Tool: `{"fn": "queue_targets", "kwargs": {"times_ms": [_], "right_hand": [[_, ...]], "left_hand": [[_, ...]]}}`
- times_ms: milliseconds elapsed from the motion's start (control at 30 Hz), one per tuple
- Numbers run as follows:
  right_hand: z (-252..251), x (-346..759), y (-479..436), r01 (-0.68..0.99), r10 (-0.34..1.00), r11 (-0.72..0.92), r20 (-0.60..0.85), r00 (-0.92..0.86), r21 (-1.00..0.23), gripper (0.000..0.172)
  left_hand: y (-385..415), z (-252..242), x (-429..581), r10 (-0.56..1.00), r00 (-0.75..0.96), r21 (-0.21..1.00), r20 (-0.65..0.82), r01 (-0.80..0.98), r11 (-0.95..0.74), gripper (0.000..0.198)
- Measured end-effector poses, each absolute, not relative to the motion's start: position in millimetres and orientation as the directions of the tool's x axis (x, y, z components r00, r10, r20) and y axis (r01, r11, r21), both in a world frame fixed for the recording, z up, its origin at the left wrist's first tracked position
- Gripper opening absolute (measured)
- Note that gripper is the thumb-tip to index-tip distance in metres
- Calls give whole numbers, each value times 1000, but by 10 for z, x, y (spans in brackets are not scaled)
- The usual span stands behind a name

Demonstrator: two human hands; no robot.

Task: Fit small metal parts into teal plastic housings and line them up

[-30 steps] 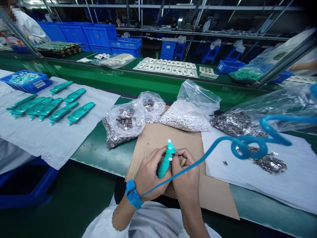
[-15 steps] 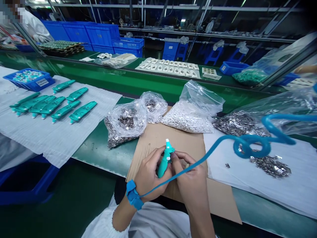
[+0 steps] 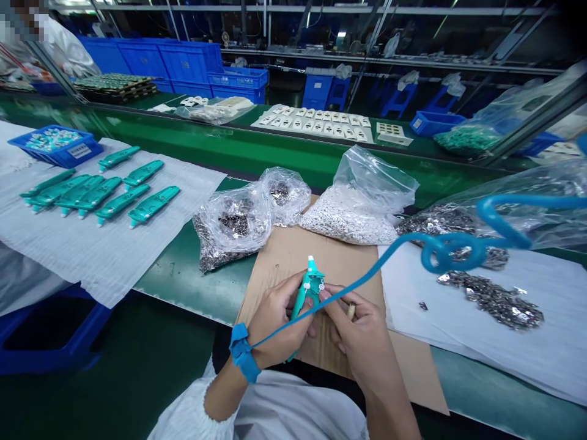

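My left hand (image 3: 275, 321) is closed around a teal plastic housing (image 3: 308, 287) with a white tip, held upright over a brown cardboard sheet (image 3: 339, 260). My right hand (image 3: 362, 336) pinches at the housing's upper side with thumb and forefinger; a small tan piece shows between its fingers. A blue wrist strap (image 3: 241, 357) sits on my left wrist, and its coiled blue cord (image 3: 452, 247) runs off to the right.
Clear bags of small metal parts (image 3: 233, 223) and white parts (image 3: 353, 214) lie behind the cardboard. Loose metal pieces (image 3: 493, 296) lie on white paper at right. Several teal housings (image 3: 101, 198) lie at left, near a blue tray (image 3: 57, 143). Another person stands far left.
The teal housing has turned in my left hand, its open inner side now facing up. My right fingers shifted along it, and the coiled cord swung slightly up and left.
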State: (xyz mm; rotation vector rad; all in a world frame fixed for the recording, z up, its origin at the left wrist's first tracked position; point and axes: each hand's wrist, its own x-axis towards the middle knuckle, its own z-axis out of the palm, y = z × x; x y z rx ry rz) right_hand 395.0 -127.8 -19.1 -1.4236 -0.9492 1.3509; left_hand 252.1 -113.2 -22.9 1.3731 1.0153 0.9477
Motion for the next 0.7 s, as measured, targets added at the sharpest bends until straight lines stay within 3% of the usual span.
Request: {"fn": "queue_targets", "kwargs": {"times_ms": [167, 367, 700], "right_hand": [[-220, 3955, -1301, -55, 947, -292, -297, 124, -955, 40], [-221, 3866, -1282, -164, 939, -282, -308, 157, -945, 37], [-187, 3889, -1278, -305, 909, -377, -413, 59, -874, 42]], "left_hand": [[-1127, -204, 2518, 947, 320, 999, -16, 50, 0, 34], [-1124, -196, 2521, 952, 306, 999, -17, 39, 5, 34], [-1142, -198, 2524, 953, 303, 1000, -13, -17, 19, 31]]}}
